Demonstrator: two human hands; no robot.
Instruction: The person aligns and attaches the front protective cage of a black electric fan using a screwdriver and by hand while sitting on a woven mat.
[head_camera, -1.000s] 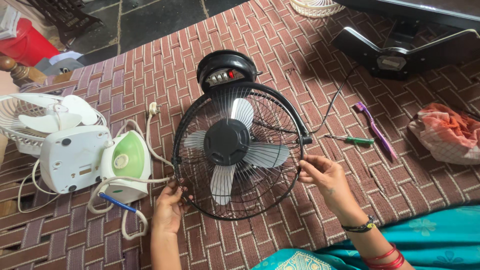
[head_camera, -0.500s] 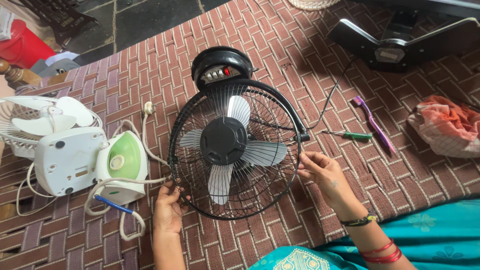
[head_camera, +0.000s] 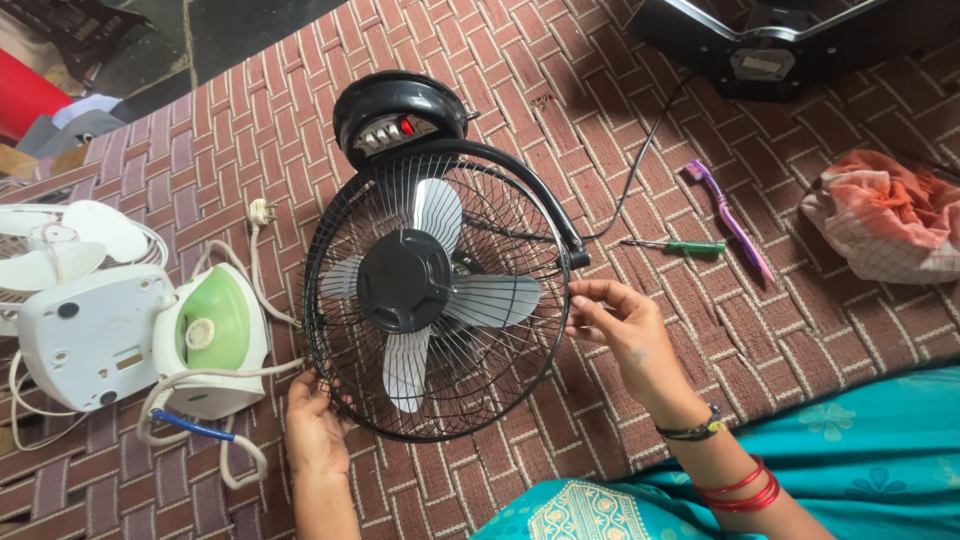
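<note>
My left hand grips the lower rim of the fan, fingers curled round the guard wires. My right hand pinches the rim on the opposite side, near the frame joint. The fan lies face-up on the brick-pattern mat, between my hands. Risk: fingertips can slip through the guard and catch on a blade; thin wires may bend under uneven pull. Beyond it, the screwdriver and toothbrush lie loose; the iron cord could snag.
</note>
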